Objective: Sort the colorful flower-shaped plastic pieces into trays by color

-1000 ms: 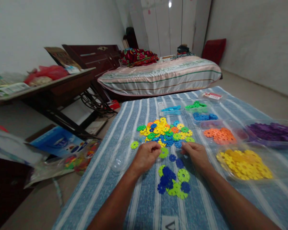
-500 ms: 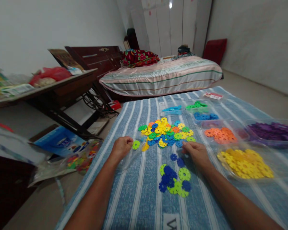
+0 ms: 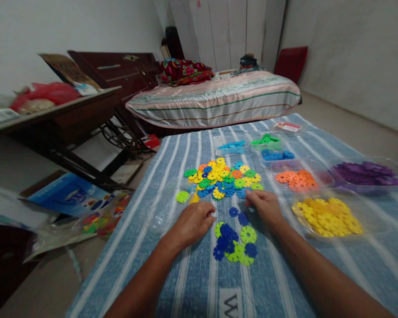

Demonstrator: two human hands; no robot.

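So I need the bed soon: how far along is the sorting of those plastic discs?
Partly done. Trays hold sorted yellow discs, orange discs and purple discs. In hand: the left hand and right hand rest by a small blue and green pile. Left: the mixed pile is unsorted.

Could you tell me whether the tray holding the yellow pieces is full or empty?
Nearly full: yellow pieces cover most of the clear tray.
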